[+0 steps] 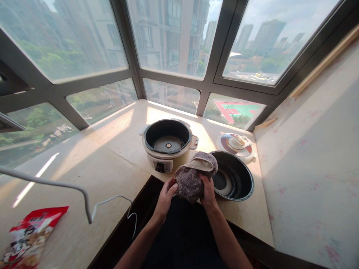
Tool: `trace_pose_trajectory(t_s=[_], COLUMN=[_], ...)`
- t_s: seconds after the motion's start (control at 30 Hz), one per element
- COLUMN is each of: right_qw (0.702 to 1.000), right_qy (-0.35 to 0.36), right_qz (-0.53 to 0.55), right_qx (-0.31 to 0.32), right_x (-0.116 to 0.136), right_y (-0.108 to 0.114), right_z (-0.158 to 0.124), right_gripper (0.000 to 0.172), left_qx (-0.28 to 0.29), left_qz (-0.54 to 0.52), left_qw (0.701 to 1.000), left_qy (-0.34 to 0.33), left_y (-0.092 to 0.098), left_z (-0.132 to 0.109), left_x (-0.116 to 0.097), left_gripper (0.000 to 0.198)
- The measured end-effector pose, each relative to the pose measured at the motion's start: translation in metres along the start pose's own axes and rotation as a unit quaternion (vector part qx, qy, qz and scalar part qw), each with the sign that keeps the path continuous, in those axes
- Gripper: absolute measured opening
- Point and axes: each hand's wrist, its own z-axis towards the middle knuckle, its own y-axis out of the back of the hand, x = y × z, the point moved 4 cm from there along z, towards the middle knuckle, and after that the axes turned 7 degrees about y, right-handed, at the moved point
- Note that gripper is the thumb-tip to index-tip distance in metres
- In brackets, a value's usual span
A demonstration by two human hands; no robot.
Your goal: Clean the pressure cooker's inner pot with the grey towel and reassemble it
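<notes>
A bunched grey-brown cloth [190, 181] with a paler edge is held up in front of me. My right hand [208, 188] grips its right side, thumb on top. At its left side my left hand [167, 192] pinches the edge, fingers bent. Just behind the cloth stands the electric pressure cooker base [159, 161], its lid off and its dark inside showing a round heating plate. To the right sits a black inner pot [244, 175], partly covered by the cloth and my right hand.
A cooker lid [238, 145] lies behind the pot, near the papered wall [311, 168]. On the left of the pale sill [103, 164] is a red snack bag [33, 235]. A white cord [70, 184] hangs across the front edge. Windows enclose the back.
</notes>
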Motion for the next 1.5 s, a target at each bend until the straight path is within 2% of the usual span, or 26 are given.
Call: trace_pose_trajectory(t_s=[0.13, 0.17, 0.23, 0.27, 0.37, 0.43, 0.5, 0.53, 0.6, 0.7, 0.8, 0.87, 0.97, 1.1, 1.2, 1.27, 1.33, 1.37, 1.43, 1.5], right_qw=[1.0, 1.0, 0.999, 0.998, 0.983, 0.968, 0.955, 0.95, 0.945, 0.95, 0.964, 0.97, 0.974, 0.978, 0.984, 0.986, 0.986, 0.984, 0.981, 0.977], right_qy=[-0.007, -0.004, 0.009, 0.02, 0.072, 0.109, 0.138, 0.147, 0.153, 0.129, 0.091, 0.075, 0.061, 0.057, 0.047, 0.048, 0.056, 0.062, 0.074, 0.085], right_qz=[0.023, 0.016, -0.022, -0.051, -0.143, -0.186, -0.207, -0.212, -0.217, -0.205, -0.172, -0.15, -0.12, -0.093, -0.071, -0.076, -0.099, -0.112, -0.135, -0.156], right_qx=[0.006, 0.013, 0.028, 0.038, 0.085, 0.125, 0.162, 0.175, 0.192, 0.195, 0.182, 0.178, 0.182, 0.177, 0.156, 0.137, 0.125, 0.121, 0.118, 0.122], right_x=[0.008, 0.01, 0.016, 0.02, 0.033, 0.041, 0.049, 0.052, 0.057, 0.063, 0.066, 0.067, 0.067, 0.066, 0.067, 0.069, 0.071, 0.072, 0.072, 0.072], right_y=[-0.007, -0.009, -0.01, -0.01, -0.012, -0.016, -0.021, -0.022, -0.023, -0.018, -0.009, -0.006, -0.007, -0.011, -0.012, -0.013, -0.013, -0.014, -0.016, -0.017], right_z=[-0.007, -0.008, -0.009, -0.01, -0.011, -0.014, -0.017, -0.018, -0.02, -0.019, -0.017, -0.015, -0.014, -0.012, -0.01, -0.009, -0.009, -0.009, -0.008, -0.009], right_gripper=[0.05, 0.051, 0.05, 0.048, 0.042, 0.038, 0.04, 0.043, 0.048, 0.055, 0.06, 0.061, 0.062, 0.062, 0.06, 0.059, 0.059, 0.058, 0.057, 0.055], left_qx=[-0.011, -0.022, -0.055, -0.07, -0.079, -0.062, -0.037, -0.035, -0.03, -0.011, 0.018, 0.042, 0.052, 0.027, -0.03, -0.088, -0.127, -0.125, -0.081, -0.009], left_qz=[0.025, 0.057, 0.153, 0.205, 0.319, 0.353, 0.368, 0.367, 0.352, 0.297, 0.191, 0.125, 0.1, 0.16, 0.252, 0.303, 0.324, 0.329, 0.343, 0.37], left_qw=[1.0, 0.998, 0.98, 0.958, 0.862, 0.812, 0.786, 0.785, 0.799, 0.853, 0.925, 0.956, 0.972, 0.963, 0.923, 0.871, 0.802, 0.768, 0.719, 0.704], left_qy=[0.008, -0.017, -0.119, -0.188, -0.385, -0.46, -0.495, -0.498, -0.486, -0.428, -0.328, -0.261, -0.204, -0.215, -0.288, -0.377, -0.485, -0.535, -0.6, -0.605], left_y=[0.006, 0.008, 0.009, 0.007, -0.009, -0.025, -0.04, -0.046, -0.051, -0.047, -0.035, -0.029, -0.026, -0.021, -0.014, -0.011, -0.012, -0.014, -0.021, -0.031], left_z=[-0.007, -0.011, -0.021, -0.027, -0.044, -0.045, -0.04, -0.035, -0.025, -0.012, -0.002, 0.003, 0.008, 0.011, 0.007, -0.003, -0.019, -0.028, -0.042, -0.047], left_x=[0.013, 0.011, -0.004, -0.015, -0.053, -0.076, -0.094, -0.101, -0.111, -0.118, -0.117, -0.113, -0.106, -0.099, -0.1, -0.105, -0.111, -0.113, -0.113, -0.109], left_gripper=[0.067, 0.068, 0.068, 0.067, 0.065, 0.072, 0.078, 0.075, 0.053, 0.025, 0.026, 0.035, 0.044, 0.036, 0.032, 0.033, 0.036, 0.039, 0.049, 0.059])
